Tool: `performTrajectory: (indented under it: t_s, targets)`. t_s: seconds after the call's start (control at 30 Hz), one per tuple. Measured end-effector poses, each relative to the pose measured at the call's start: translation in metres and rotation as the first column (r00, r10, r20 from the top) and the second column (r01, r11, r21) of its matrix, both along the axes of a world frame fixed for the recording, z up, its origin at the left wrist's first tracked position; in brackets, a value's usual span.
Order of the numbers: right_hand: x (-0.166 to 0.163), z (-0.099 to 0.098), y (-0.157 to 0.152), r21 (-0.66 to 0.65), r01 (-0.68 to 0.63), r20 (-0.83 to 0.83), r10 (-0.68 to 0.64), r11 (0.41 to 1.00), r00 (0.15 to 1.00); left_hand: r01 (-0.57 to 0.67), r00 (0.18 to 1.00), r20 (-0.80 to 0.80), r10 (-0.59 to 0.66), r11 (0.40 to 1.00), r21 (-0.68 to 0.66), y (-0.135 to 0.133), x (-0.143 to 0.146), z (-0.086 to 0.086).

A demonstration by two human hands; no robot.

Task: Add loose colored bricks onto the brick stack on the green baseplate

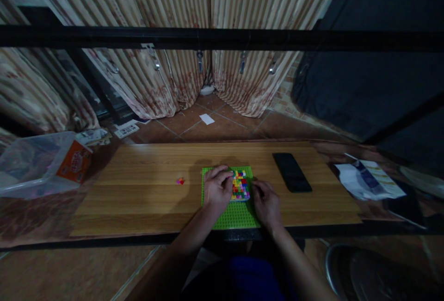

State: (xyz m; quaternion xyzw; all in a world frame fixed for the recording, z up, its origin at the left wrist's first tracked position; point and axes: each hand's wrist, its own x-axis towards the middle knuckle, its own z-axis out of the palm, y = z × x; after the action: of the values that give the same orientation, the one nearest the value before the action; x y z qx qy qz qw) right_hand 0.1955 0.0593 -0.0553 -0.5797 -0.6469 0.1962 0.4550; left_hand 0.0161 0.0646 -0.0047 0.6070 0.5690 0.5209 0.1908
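Observation:
A green studded baseplate [237,218] lies at the front edge of the wooden board. On it sits a block of small toy bricks [240,185] in many colours, with a white lower edge. My left hand [218,187] rests over the baseplate's left side, thumb and fingers pinched together at the block's upper left; what they hold, if anything, is too small to make out. At the block's right side is my right hand [267,201], its fingers curled in near the baseplate's right edge. Anything between those fingers is hidden. A few loose bricks [180,181] lie to the left.
The wooden board [138,199] carries a black smartphone [292,172] right of my hands. A clear plastic bin [38,164] with an orange label stands at the left. White and blue packaging [367,180] lies at the right. A dark bar [222,38] crosses in front of striped curtains [173,5].

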Motion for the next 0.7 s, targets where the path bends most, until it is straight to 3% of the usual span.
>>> performTrajectory:
  t_s: [0.1,0.27,0.47,0.7]
  targets:
    - [0.0,0.0,0.0,0.001,0.006,-0.005,-0.006,1.0,1.0,0.0,0.999,0.045,0.0,1.0,-0.009,0.001,0.001,0.0]
    - [0.0,0.002,0.0,-0.007,-0.006,0.006,0.007,1.0,1.0,0.016,0.965,0.261,0.002,0.998,-0.068,0.003,0.005,-0.001]
    - [0.0,0.004,-0.001,-0.002,-0.009,0.024,0.009,1.0,1.0,0.132,0.811,0.58,0.07,0.945,-0.298,0.007,0.011,-0.008]
    - [-0.001,0.002,-0.001,0.013,-0.006,0.019,0.006,1.0,1.0,0.151,0.798,0.596,0.089,0.928,-0.341,0.009,0.014,-0.004]
